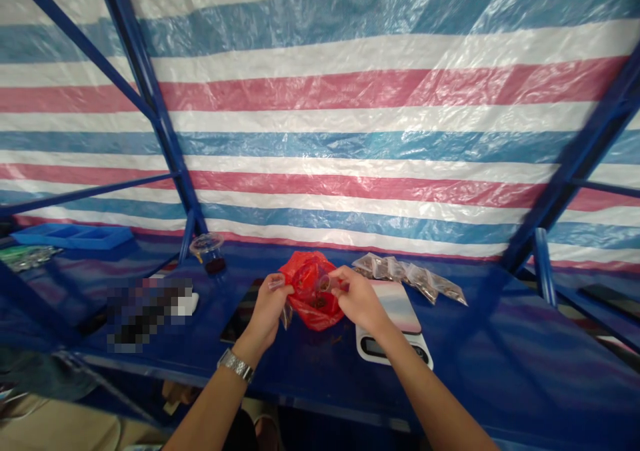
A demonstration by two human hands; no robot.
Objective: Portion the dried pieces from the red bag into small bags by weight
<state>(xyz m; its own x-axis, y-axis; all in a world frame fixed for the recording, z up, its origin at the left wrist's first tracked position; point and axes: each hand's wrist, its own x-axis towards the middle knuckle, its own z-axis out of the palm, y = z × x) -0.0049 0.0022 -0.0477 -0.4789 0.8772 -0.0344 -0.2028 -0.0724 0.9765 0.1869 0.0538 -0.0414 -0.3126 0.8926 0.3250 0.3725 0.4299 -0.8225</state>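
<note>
A crumpled red plastic bag lies open in front of me, with dark brown bits inside. My right hand is closed at the bag's right side, pinching a small clear round cup over the bag's mouth. On the other side, my left hand is closed on a small clear plastic bag; part of it shows below the fingers, beside the red bag. Its exact contents are hard to make out. A white kitchen scale sits under and beside my right forearm.
Several filled clear bags lie in a row behind the scale. A lidded plastic cup with dark liquid stands at the back left. A dark flat device lies by my left hand. Farther left is a blue compartment tray. Blue metal posts frame the table.
</note>
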